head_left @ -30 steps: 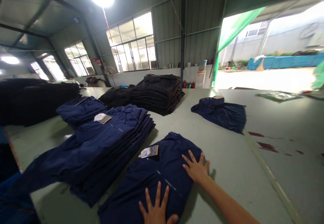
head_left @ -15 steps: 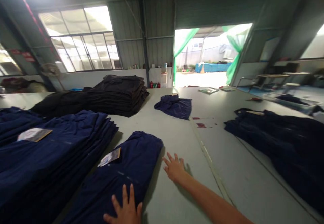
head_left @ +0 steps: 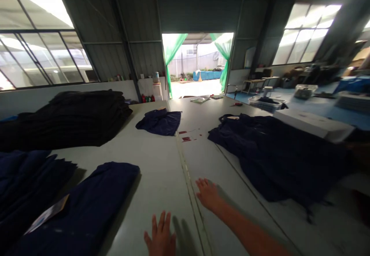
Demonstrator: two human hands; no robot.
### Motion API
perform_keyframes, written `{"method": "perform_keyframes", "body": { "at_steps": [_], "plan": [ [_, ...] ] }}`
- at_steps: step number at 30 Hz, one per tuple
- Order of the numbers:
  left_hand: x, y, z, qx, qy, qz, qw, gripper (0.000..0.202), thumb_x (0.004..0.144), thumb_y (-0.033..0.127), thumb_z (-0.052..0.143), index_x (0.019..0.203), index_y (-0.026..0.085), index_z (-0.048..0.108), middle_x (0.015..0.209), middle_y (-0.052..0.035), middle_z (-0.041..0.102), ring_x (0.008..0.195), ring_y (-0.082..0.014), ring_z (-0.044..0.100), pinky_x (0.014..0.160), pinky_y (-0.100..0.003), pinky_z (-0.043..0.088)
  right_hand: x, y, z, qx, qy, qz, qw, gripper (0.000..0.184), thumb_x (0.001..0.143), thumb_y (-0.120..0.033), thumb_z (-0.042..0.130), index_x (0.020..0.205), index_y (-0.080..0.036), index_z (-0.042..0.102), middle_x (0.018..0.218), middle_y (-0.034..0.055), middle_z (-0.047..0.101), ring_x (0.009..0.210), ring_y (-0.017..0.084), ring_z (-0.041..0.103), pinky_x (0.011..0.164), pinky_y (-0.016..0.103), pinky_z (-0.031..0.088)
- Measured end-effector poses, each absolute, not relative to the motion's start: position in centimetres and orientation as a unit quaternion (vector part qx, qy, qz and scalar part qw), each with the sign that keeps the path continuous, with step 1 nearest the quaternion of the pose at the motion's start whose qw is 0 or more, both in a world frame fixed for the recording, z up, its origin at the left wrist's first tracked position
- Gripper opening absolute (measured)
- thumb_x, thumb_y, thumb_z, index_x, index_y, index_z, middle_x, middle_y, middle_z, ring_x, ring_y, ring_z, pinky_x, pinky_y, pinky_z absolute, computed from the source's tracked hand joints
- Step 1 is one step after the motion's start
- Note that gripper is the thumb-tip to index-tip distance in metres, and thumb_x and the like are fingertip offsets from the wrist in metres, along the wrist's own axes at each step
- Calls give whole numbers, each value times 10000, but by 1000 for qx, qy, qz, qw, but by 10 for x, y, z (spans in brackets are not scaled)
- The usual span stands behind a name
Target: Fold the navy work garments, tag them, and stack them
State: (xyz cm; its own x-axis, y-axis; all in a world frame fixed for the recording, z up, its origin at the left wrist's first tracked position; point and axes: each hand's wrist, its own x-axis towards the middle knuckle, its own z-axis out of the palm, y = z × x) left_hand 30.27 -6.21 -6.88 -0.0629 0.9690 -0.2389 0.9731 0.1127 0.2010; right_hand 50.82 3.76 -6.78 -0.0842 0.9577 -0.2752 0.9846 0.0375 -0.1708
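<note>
My left hand (head_left: 160, 237) hovers over bare table at the bottom edge, fingers stretched out, holding nothing. My right hand (head_left: 208, 194) reaches forward over the table seam, fingers extended and empty. A folded navy garment (head_left: 83, 206) with a paper tag (head_left: 46, 219) lies to the left of both hands. To the right of my right hand, a spread-out navy garment (head_left: 274, 152) covers the table. Neither hand touches any cloth.
A grey table (head_left: 162, 163) runs ahead. A navy stack (head_left: 26, 179) sits at left, a tall black stack (head_left: 69, 117) behind it, a small navy garment (head_left: 159, 122) farther off, and a white box (head_left: 312, 124) at right. An open doorway (head_left: 196, 65) lies beyond.
The view has swung right. Both hands have come off the folded navy garment and now sit over bare table; the spread navy garment at right has come into view.
</note>
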Motion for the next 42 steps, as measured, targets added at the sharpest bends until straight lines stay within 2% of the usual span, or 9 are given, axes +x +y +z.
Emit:
{"method": "perform_keyframes", "body": {
  "at_steps": [5, 10, 14, 20, 23, 27, 30, 35, 42],
  "plan": [
    [395, -49, -73, 712, 666, 24, 221, 617, 742, 118, 322, 1349, 228, 310, 1447, -44, 247, 1348, -282, 93, 1029, -604, 131, 649, 45, -74, 775, 627, -73, 21, 592, 803, -201, 351, 1384, -201, 237, 1463, 62, 210, 1335, 269, 121, 1016, 551, 161],
    [477, -38, -72, 743, 610, 56, 269, 599, 745, 112, 332, 1337, 206, 345, 1438, -33, 278, 1350, -255, 89, 1074, -548, 78, 767, 44, -76, 837, 544, -54, 18, 561, 828, -190, 310, 1384, -191, 235, 1455, 88, 229, 1318, 267, 190, 997, 535, 215],
    [533, -25, -80, 764, 540, 142, 325, 567, 741, 110, 360, 1303, 174, 401, 1394, -60, 372, 1340, -232, 172, 1090, -493, 139, 824, 30, -82, 849, 523, -73, 24, 564, 771, -164, 389, 1333, -180, 356, 1410, 132, 318, 1279, 324, 272, 945, 575, 271],
    [613, -4, -84, 705, 454, 271, 472, 466, 758, 244, 461, 1217, 177, 505, 1296, -114, 494, 1229, -214, 409, 1059, -382, 283, 861, 23, -71, 824, 558, -92, -21, 460, 846, -136, 245, 1188, -248, 531, 1311, 52, 482, 1280, 257, 303, 983, 564, 258],
    [641, 5, -79, 619, 422, 304, 588, 509, 758, 378, 505, 1222, 170, 484, 1220, -138, 555, 1150, -226, 490, 1010, -383, 339, 861, 32, -46, 800, 590, -84, -67, 463, 857, -147, 230, 1236, -242, 481, 1329, 41, 461, 1322, 242, 203, 991, 596, 225],
    [659, 20, -66, 401, 400, 326, 757, 754, 702, 515, 567, 1319, 154, 324, 1302, -180, 463, 1168, -255, 471, 971, -387, 358, 839, 38, 0, 760, 629, -107, -121, 463, 852, -160, 255, 1268, -237, 442, 1335, 39, 452, 1323, 240, 202, 992, 610, 213],
    [656, 32, -51, 299, 354, 359, 810, 765, 700, 575, 538, 1329, 209, 300, 1340, -144, 428, 1197, -253, 440, 974, -393, 343, 800, 31, 32, 712, 663, -163, -165, 450, 843, -175, 287, 1254, -213, 467, 1330, 42, 458, 1330, 259, 169, 1019, 614, 125],
    [600, 48, -32, 319, 352, 395, 786, 604, 745, 610, 412, 1196, 218, 497, 1166, -85, 589, 1106, -241, 517, 955, -400, 365, 713, 2, 51, 572, 738, -298, -200, 435, 810, -164, 368, 1200, -285, 519, 1295, 1, 500, 1342, 248, 100, 1040, 586, -8],
    [479, 22, -47, 300, 547, 410, 665, 368, 630, 262, 520, 967, 136, 593, 632, -10, 640, 662, -182, 620, 646, -287, 480, 621, -33, 28, 438, 810, -374, -105, 310, 824, -246, 399, 1078, -218, 574, 1193, 86, 572, 1324, 306, 154, 982, 639, 144]
  ]
}}
